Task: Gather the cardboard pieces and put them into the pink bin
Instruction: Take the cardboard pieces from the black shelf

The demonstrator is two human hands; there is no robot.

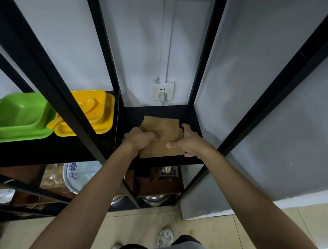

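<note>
Setting: a black metal rack against a pale grey wall, tiled floor below; the black shelf at chest height serves as the landmark.
Cardboard pieces: a stack of flat brown sheets lying on the shelf, near its front edge, edges slightly staggered at the back left.
Left hand: clenched on the stack's left side, thumb on top.
Right hand: grasping the stack's right edge, thumb pressed on the top sheet, fingers wrapped at the side.
Other things: a yellow dish set and a green dish set on the neighbouring shelf to the left; a wall socket just behind and above the shelf.
Pink bin: not in view.
Handling: probably light and stiff, but loose sheets can slide or fan apart; squeezing both side edges, thumbs on top, should keep them squared.
Risk: tilting the stack could let inner sheets slip out.
</note>
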